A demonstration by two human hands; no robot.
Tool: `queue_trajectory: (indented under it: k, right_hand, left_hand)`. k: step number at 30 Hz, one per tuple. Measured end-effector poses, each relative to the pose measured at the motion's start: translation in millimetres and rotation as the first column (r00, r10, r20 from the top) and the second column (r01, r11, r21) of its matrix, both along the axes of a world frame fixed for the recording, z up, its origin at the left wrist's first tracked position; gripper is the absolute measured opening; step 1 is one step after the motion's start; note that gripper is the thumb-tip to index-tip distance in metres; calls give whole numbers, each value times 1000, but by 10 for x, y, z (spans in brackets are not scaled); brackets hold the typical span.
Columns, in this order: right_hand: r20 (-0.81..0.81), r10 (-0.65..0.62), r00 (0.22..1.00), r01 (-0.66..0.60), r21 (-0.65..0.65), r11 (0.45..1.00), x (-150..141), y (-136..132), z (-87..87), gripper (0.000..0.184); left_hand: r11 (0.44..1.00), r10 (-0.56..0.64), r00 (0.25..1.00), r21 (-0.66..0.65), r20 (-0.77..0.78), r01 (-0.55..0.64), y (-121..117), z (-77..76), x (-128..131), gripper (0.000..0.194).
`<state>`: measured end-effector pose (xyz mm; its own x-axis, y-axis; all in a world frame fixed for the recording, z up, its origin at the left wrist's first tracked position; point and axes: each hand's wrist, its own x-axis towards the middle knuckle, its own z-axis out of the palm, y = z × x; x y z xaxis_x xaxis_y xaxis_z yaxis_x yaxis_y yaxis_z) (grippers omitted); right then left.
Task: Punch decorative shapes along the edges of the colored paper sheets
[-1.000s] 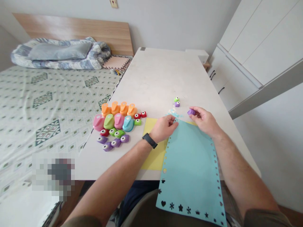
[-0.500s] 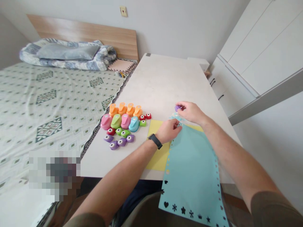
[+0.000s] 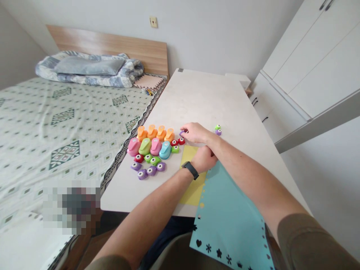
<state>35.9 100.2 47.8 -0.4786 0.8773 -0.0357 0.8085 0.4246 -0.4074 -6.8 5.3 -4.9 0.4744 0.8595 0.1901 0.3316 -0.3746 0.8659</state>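
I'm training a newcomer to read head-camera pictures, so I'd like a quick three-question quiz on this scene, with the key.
1. Multiple choice: what colour is the small punch held in the right hand?
A) red
B) purple
C) orange

2. True or false: the blue sheet reaches past the near edge of the table.

3. Count: how many orange punches stand in the row at the back of the cluster on the left?

Key:
1. B, purple.
2. True; its lower end, with a heart and other cut-out shapes, lies beyond that edge.
3. Four.
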Motion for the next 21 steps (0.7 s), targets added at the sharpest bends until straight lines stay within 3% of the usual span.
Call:
queue_trajectory:
  k: [5, 10, 12, 15, 21]
  right_hand:
    - [-92, -59, 994, 64, 47, 997, 204, -16, 62, 38]
    - [-132, -293, 947, 315, 192, 930, 890, -24, 120, 34]
    - [-99, -393, 914, 405, 216, 889, 1163, -54, 71, 29]
    - [-63, -451, 891, 454, 187, 871, 1422, -123, -80, 26]
    - [-110, -456, 883, 469, 191, 862, 1521, -157, -387, 23]
  left_hand:
    - [1000, 5, 998, -18, -67, -7, 4, 18, -5, 13]
    - [997, 35, 997, -70, -67, -40, 4, 39, -18, 13]
    - [994, 47, 996, -92, -71, -53, 7, 45, -23, 13]
    - [992, 60, 996, -107, -73, -67, 11, 52, -29, 14]
    - [989, 74, 996, -124, -53, -80, 17, 50, -38, 15]
